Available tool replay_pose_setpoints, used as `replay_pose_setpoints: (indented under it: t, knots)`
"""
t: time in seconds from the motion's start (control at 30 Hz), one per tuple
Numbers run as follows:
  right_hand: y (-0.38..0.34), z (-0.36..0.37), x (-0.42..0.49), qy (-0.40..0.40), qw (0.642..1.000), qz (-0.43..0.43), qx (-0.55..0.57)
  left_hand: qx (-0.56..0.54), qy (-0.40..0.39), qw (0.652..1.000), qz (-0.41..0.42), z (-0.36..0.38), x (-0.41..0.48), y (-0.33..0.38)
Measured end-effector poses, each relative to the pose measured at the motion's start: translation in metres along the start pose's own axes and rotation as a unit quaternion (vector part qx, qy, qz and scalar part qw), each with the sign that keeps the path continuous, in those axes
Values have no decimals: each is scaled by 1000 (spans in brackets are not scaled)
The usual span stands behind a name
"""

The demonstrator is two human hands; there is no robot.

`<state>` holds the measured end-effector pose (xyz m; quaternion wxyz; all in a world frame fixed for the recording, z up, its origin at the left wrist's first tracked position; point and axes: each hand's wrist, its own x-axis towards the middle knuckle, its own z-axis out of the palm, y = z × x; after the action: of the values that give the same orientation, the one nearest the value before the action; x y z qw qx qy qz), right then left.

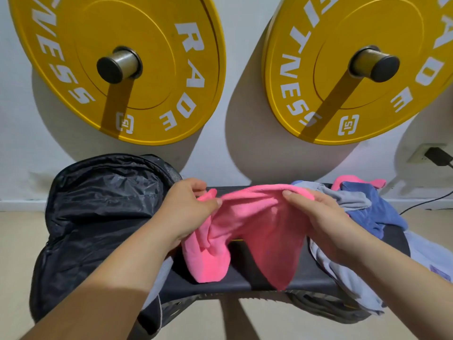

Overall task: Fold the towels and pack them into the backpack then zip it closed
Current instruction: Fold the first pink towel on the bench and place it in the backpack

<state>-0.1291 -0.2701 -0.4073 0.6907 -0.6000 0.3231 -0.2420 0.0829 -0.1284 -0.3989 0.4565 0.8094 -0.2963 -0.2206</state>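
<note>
A pink towel [255,229] hangs above a black bench, held up by both hands along its top edge. My left hand [188,209] pinches its left corner. My right hand [318,217] grips the top edge on the right. Two folds of the towel droop down toward the bench. A black backpack [98,212] stands at the left with its main compartment open, showing dark lining. At the right lies a pile of towels: a grey one [343,197], a dark blue one [372,209], another pink one [353,181] at the back, and a pale lilac one [343,273] spilling over the bench's edge.
The black padded bench [245,283] holds everything, with beige floor below it. Two yellow weight plates [122,69] [355,69] hang on pegs on the white wall behind. A wall socket with a black plug [436,155] and cable sits at the far right.
</note>
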Motion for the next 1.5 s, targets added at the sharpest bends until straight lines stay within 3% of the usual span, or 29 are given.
replay_pose_setpoints:
  t: [0.1, 0.2, 0.33, 0.53, 0.67, 0.8, 0.97, 1.1, 1.37, 1.5]
  knots:
    - [1, 5, 5, 97, 995, -8, -14, -17, 46, 998, -29, 0, 5, -8]
    - [3, 13, 3, 131, 990, -30, -37, -84, 88, 992, -16, -2, 6, -4]
    - [9, 26, -3, 97, 994, -33, -39, -190, 46, 981, -14, 22, -14, 11]
    - [4, 43, -9, 65, 984, -113, -120, -181, -56, 982, 12, 56, -44, 28]
    - [1, 38, -6, 83, 976, -117, -163, -187, -13, 982, 8, 51, -38, 28]
    - [4, 37, -5, 59, 986, -87, -133, -202, 16, 979, -4, 50, -38, 30]
    - [4, 42, -7, 37, 987, -85, -133, -184, -18, 983, -8, 52, -43, 35]
    - [2, 42, -10, 34, 983, -84, -159, -171, 0, 985, -8, 47, -40, 34]
    - [-4, 43, -14, 29, 979, -97, -180, -142, -64, 985, 70, 45, -47, 37]
    - [-4, 44, -16, 11, 980, -100, -169, -135, -52, 985, 92, 45, -47, 36]
